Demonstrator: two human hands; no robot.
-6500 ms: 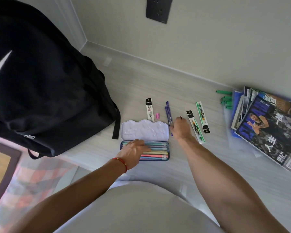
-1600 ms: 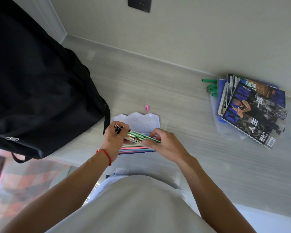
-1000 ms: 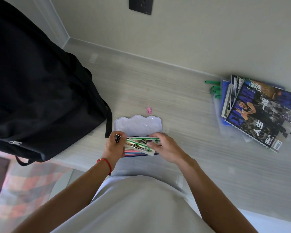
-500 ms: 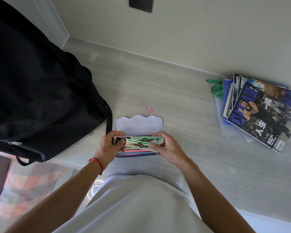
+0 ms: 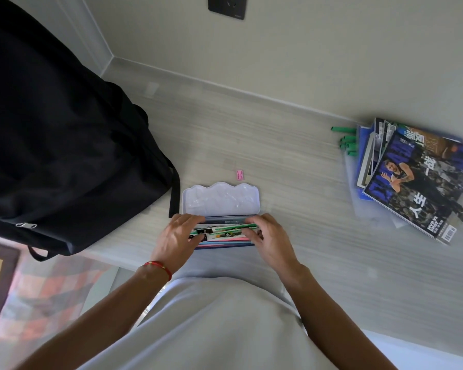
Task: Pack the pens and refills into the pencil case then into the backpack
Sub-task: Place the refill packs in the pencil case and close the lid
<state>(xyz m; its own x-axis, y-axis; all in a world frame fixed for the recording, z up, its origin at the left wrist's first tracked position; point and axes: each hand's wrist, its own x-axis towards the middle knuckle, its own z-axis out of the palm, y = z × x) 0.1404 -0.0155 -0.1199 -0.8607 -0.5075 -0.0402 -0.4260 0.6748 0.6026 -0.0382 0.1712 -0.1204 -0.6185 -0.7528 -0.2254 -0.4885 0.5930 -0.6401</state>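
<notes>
My left hand (image 5: 175,236) and my right hand (image 5: 269,237) are both on the open case (image 5: 221,201), which lies on the desk (image 5: 292,182) just in front of me. The lid stands open to the far side, pale and with a wavy edge, and the tray is under my hands. In the tray I see the refills (image 5: 225,232), flat packs with green and white print, lying along the length of the case on top of the pens (image 5: 222,243). Of the pens only thin stripes of pink and blue show at the near edge.

My left hand is at the left end of the refills, the fingers curled down over them and the thumb on the dark end of one pack. My right hand is at the right end, fingers bent and pressing on the refills from above. Neither hand is lifting anything; both rest on the packs inside the tray.

The backpack (image 5: 64,142) is black and stands on the desk to the left, near the case, one strap hanging just beside the lid. A small pink thing (image 5: 239,175) lies on the desk a little beyond the lid. Far to the right there is a pile of magazines (image 5: 417,177).
</notes>
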